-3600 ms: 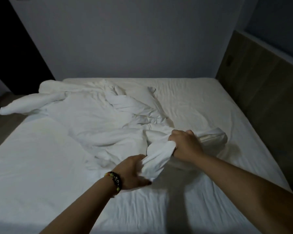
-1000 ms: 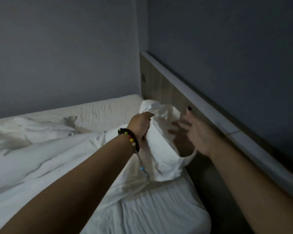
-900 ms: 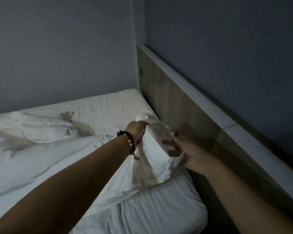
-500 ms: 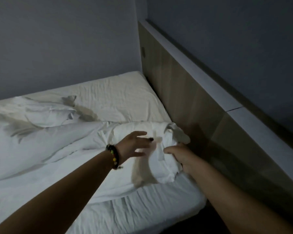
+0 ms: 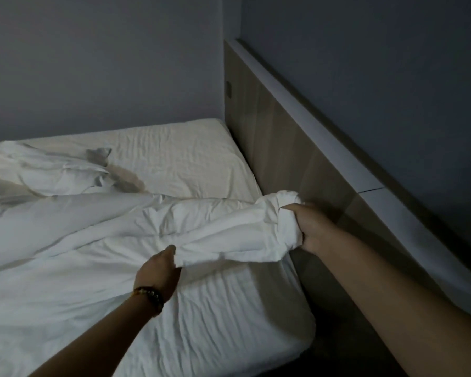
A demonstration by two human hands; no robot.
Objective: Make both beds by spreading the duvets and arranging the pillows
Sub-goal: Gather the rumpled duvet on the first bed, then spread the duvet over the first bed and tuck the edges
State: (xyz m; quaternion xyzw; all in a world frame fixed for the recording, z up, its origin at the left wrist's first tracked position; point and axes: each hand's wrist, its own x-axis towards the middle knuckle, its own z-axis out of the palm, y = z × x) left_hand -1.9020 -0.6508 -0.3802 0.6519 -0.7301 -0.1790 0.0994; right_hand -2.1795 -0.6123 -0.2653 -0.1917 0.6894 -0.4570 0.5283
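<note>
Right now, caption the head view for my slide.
Both hands, left and right, grip the bunched duvet by the headboard.

The room is dim and bluish-grey, the white duvet the brightest area with soft grey shadows in its folds, the walls dark and grainy, the wooden headboard faintly glossy, and straight lines bowing slightly toward the frame edges

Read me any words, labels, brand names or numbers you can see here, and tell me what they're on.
None: no readable text on the duvet, the bed sheet, the headboard or the walls.
The small dark plate on the headboard shows no marking.
</note>
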